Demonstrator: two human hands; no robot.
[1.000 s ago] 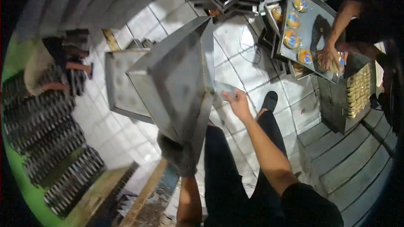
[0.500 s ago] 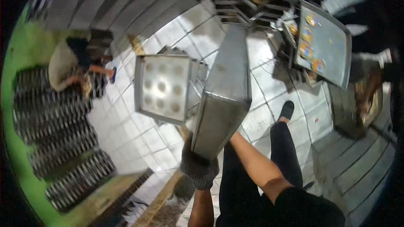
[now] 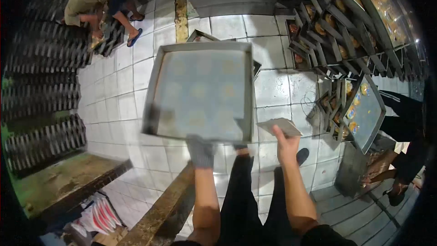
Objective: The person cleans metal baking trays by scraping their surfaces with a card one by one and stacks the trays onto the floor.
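My left hand, in a dark grey knitted glove, grips the near edge of a large square metal baking tray. Facing me, the tray's shallow inside has raised walls and faint round stains. My gloved fingers are partly blurred, and some are hidden by the tray. To the right of the tray, my bare right hand pinches a flat greyish-brown piece that looks like cardboard. A gap separates this piece from the tray. Behind the tray, parts of other trays stick out.
Racked trays of round baked goods stand at the upper right. A person crouches by tall tray stacks at left; another person works at right. A wooden beam lies near my left forearm.
The tray has turned from edge-on to face me and moved left. My right hand, hidden behind it before, now shows with the flat piece. My view has shifted.
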